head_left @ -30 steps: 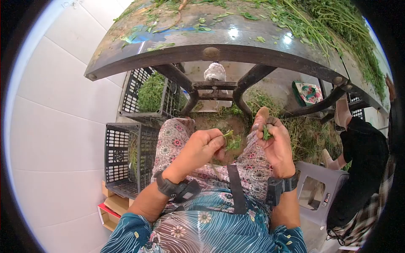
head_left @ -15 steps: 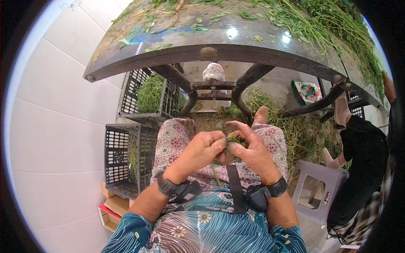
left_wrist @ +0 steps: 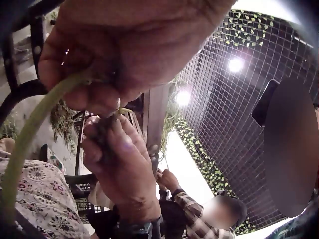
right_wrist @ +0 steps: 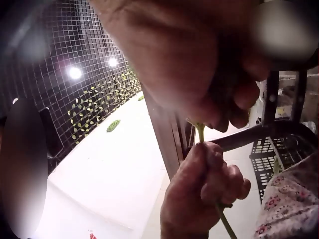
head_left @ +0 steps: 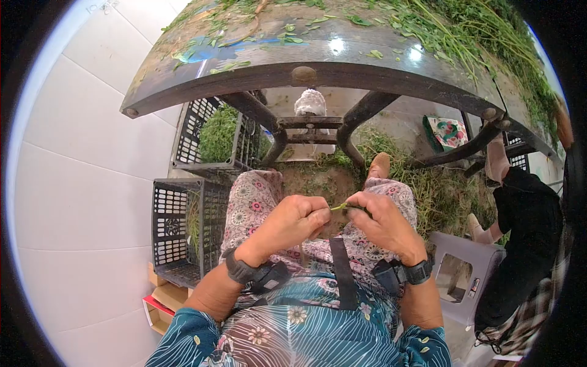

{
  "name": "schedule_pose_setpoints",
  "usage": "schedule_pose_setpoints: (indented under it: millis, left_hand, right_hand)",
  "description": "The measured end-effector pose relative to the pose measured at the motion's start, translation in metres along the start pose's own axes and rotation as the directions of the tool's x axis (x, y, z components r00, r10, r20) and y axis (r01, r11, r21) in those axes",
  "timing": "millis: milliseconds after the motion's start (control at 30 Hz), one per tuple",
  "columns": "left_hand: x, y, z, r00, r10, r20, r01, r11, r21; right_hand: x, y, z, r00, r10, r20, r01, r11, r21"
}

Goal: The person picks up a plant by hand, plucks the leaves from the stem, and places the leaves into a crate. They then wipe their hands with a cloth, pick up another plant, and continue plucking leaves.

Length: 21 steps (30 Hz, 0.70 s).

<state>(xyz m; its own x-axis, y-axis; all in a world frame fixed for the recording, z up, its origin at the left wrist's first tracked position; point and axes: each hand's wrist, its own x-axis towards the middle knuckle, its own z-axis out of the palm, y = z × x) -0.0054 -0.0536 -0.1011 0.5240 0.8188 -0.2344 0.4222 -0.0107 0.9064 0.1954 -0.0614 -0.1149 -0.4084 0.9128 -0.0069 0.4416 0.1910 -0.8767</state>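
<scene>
Above the lap, my left hand (head_left: 296,219) grips a green plant stem (head_left: 338,207) in curled fingers. From the bottom of that fist the stem's thick lower part (left_wrist: 32,127) hangs out, close to the camera in the left wrist view. My right hand (head_left: 386,225) pinches the stem's other end, a short bare piece showing between the two hands. In the right wrist view the stem (right_wrist: 201,132) runs from the left fingertips up to the right fingers, where it forks. The right palm's inside is dark and mostly hidden.
Ahead stands a table (head_left: 269,59) with leaves and a heap of greens (head_left: 471,37). Black crates (head_left: 177,229) are at the left, one holding greens (head_left: 218,134). Plant scraps (head_left: 452,196) cover the floor. A grey stool (head_left: 443,244) and another person (head_left: 526,232) are at the right.
The right hand, earlier apart with leaves in its fingers, came in to the left hand and has now drawn slightly right. The leafy tip at the left hand no longer shows.
</scene>
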Motion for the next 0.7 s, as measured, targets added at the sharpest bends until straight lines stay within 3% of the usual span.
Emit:
schedule_pose_setpoints:
  millis: [167, 267, 333, 367, 400, 467, 500, 567, 667, 700]
  left_hand:
    - [0.003, -0.002, 0.007, 0.998, 0.052, -0.038, -0.049, 0.996, 0.073]
    - [0.006, 0.004, 0.004, 0.998, 0.009, -0.067, -0.008, 1.000, 0.019]
    - [0.006, 0.009, 0.001, 0.999, -0.005, -0.051, 0.005, 1.000, -0.014]
    - [0.006, 0.010, 0.000, 0.999, -0.012, -0.042, 0.011, 0.999, -0.030]
    - [0.005, 0.009, -0.002, 0.999, -0.037, -0.027, 0.035, 0.996, -0.087]
    - [0.001, 0.002, -0.005, 0.996, -0.084, 0.008, 0.084, 0.976, -0.201]
    - [0.001, 0.000, -0.007, 0.995, -0.096, 0.004, 0.093, 0.950, -0.299]
    - [-0.001, -0.005, -0.010, 0.992, -0.127, -0.001, 0.110, 0.866, -0.487]
    - [0.005, -0.015, -0.008, 0.956, -0.292, 0.035, 0.193, 0.530, -0.826]
    - [0.007, -0.024, -0.011, 0.962, -0.262, 0.081, 0.200, 0.470, -0.860]
  right_hand:
    - [0.005, 0.008, 0.013, 0.982, -0.081, -0.173, 0.048, 0.981, -0.187]
    - [0.010, 0.006, 0.017, 0.959, 0.035, -0.281, -0.041, 0.999, -0.018]
    - [0.012, 0.002, 0.013, 0.950, 0.192, -0.245, -0.109, 0.943, 0.315]
    - [0.013, 0.001, 0.011, 0.942, 0.264, -0.208, -0.140, 0.871, 0.470]
    - [0.014, 0.014, 0.008, 0.926, 0.337, -0.169, -0.122, 0.692, 0.711]
    - [0.010, 0.066, -0.007, 0.900, 0.435, -0.034, -0.046, 0.172, 0.984]
    - [0.007, 0.078, -0.014, 0.904, 0.426, -0.031, 0.027, 0.015, 1.000]
    - [0.007, 0.066, -0.017, 0.878, 0.477, -0.038, 0.038, 0.011, 0.999]
    - [0.006, 0.057, -0.015, 0.846, 0.533, -0.014, 0.003, 0.021, 1.000]
    - [0.007, 0.051, -0.012, 0.826, 0.563, 0.006, -0.015, 0.012, 1.000]
